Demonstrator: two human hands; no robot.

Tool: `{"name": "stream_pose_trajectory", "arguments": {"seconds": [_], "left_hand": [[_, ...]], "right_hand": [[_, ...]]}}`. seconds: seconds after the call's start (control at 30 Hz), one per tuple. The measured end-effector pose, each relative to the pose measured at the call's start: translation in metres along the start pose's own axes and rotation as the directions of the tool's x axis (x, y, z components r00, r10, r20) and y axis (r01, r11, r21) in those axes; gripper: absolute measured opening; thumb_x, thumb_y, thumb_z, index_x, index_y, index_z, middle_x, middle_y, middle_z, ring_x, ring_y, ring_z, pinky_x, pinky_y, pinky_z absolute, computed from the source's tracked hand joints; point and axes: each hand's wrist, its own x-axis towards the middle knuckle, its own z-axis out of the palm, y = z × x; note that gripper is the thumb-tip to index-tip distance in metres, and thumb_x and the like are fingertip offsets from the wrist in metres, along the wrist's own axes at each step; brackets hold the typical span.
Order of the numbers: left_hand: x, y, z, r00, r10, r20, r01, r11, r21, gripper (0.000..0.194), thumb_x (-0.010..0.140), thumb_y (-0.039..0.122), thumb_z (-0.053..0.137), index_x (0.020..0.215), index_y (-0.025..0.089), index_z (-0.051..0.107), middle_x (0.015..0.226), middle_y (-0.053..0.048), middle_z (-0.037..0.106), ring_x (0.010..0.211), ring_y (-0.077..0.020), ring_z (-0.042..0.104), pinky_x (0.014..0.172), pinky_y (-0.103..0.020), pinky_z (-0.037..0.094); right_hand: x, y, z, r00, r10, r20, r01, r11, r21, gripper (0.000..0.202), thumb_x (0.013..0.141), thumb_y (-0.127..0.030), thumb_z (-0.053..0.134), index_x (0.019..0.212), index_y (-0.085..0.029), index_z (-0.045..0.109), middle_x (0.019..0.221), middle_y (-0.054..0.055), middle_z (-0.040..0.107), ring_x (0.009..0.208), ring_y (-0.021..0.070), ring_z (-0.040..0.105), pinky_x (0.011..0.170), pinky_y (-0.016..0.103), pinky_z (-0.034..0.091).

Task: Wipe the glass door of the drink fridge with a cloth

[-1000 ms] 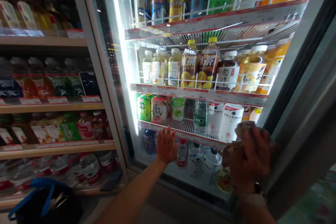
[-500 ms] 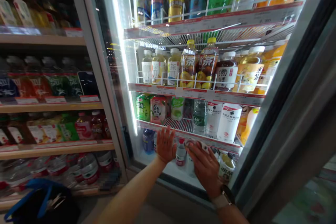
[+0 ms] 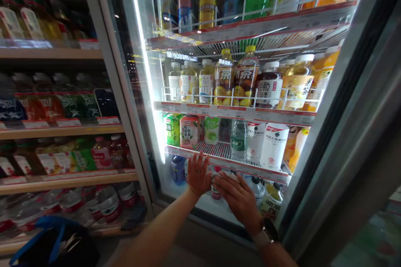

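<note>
My left hand (image 3: 199,177) lies flat against the glass door (image 3: 200,212) of a lit drinks cooler, its fingers stretched upward and holding nothing. To its right, my right hand (image 3: 238,198) presses a crumpled whitish cloth (image 3: 231,175) against the same glass. Most of the cloth is hidden under the fingers. A ring and a dark wristwatch (image 3: 269,230) show on the right hand and wrist. Behind the glass, near my hands, stand a clear water bottle (image 3: 239,139) and white bottles (image 3: 273,146). A lower row of bottles is partly covered by my hands.
Left of the cooler, wooden shelves (image 3: 62,133) hold several rows of bottles. A black bag with blue trim (image 3: 56,242) is at the lower left. The thick door frame (image 3: 332,133) runs along the right side. Upper cooler shelves hold cans (image 3: 207,2) and tea bottles (image 3: 247,75).
My right hand has slid left across the glass with the cloth, closer to my left hand. My left hand stays in nearly the same place.
</note>
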Motion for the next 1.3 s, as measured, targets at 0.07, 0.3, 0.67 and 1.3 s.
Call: {"name": "stream_pose_trajectory", "arguments": {"seconds": [0.07, 0.3, 0.67, 1.3], "left_hand": [[-0.001, 0.000, 0.000, 1.000, -0.004, 0.003, 0.004, 1.000, 0.010, 0.062, 0.095, 0.028, 0.037, 0.153, 0.014, 0.021, 0.159, -0.012, 0.026, 0.149, -0.0277, 0.017, 0.119, -0.049, 0.021], [-0.006, -0.001, 0.001, 1.000, -0.006, 0.031, 0.005, 1.000, 0.030, 0.063, 0.094, 0.029, 0.035, 0.154, 0.015, 0.020, 0.157, -0.013, 0.030, 0.149, -0.0281, 0.018, 0.117, -0.050, 0.024], [0.000, 0.000, -0.001, 1.000, -0.009, 0.003, 0.009, 0.999, -0.030, 0.059, 0.097, 0.029, 0.036, 0.152, 0.014, 0.025, 0.159, -0.012, 0.027, 0.150, -0.0268, 0.016, 0.120, -0.046, 0.020], [0.000, 0.000, -0.001, 1.000, 0.001, -0.005, -0.001, 1.000, -0.025, 0.060, 0.095, 0.027, 0.039, 0.152, 0.013, 0.026, 0.158, -0.013, 0.026, 0.149, -0.0280, 0.017, 0.120, -0.047, 0.020]], "right_hand": [[0.022, 0.009, -0.016, 0.994, 0.060, -0.095, -0.066, 0.996, -0.062, 0.036, 0.098, -0.008, 0.043, 0.121, -0.024, 0.065, 0.125, -0.002, 0.067, 0.132, 0.0130, 0.050, 0.122, 0.038, 0.020], [0.065, 0.037, -0.051, 0.859, 0.259, -0.441, -0.361, 0.918, -0.162, 0.039, 0.092, -0.006, 0.050, 0.123, -0.026, 0.064, 0.128, 0.004, 0.065, 0.133, 0.0223, 0.049, 0.119, 0.052, 0.024], [0.028, 0.010, -0.022, 0.982, 0.154, -0.112, -0.167, 0.979, -0.114, 0.044, 0.095, -0.004, 0.040, 0.126, -0.027, 0.062, 0.127, 0.001, 0.066, 0.130, 0.0132, 0.052, 0.121, 0.037, 0.022], [0.000, 0.010, -0.021, 0.996, 0.075, -0.057, -0.081, 0.991, -0.111, 0.037, 0.099, -0.010, 0.041, 0.122, -0.027, 0.064, 0.128, -0.003, 0.065, 0.138, 0.0128, 0.041, 0.123, 0.038, 0.015]]}}
